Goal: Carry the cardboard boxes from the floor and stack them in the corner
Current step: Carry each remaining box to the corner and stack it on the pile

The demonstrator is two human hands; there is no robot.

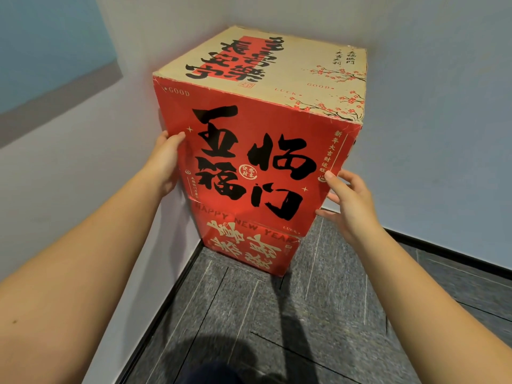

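head view: 2 stacked boxes

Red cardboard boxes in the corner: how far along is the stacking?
Done: one red cardboard box with a beige top sits on a lower red cardboard box in the corner. In hand: the left hand lies flat on its side; the right hand touches its right edge, fingers spread. Left: letting go; no other boxes are in view.
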